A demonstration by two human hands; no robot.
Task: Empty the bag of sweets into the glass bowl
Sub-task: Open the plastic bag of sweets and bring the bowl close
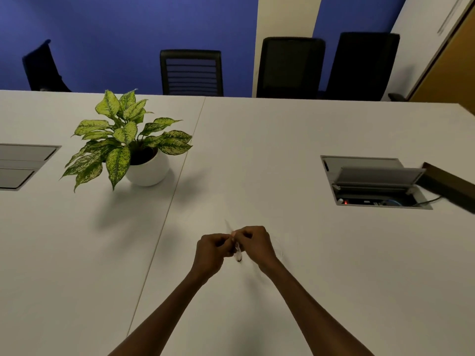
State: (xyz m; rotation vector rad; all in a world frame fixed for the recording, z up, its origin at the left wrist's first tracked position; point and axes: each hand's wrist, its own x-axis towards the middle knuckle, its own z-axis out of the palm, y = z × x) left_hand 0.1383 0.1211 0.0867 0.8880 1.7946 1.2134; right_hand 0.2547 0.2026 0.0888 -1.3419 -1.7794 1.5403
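Note:
My left hand (210,249) and my right hand (254,244) meet above the white table (282,150), fingers pinched together on a small clear bag of sweets (237,250). The bag hangs between the two hands and is mostly hidden by the fingers; only a pale strip with a dark end shows. A faint curved line (281,253) to the right of my right hand may be the rim of the glass bowl, but I cannot tell for sure.
A potted plant in a white pot (147,168) stands at the left. An open cable hatch (372,183) lies at the right with a dark box (449,186) beside it. A closed hatch (23,165) is at the far left. Black chairs (191,71) line the far edge.

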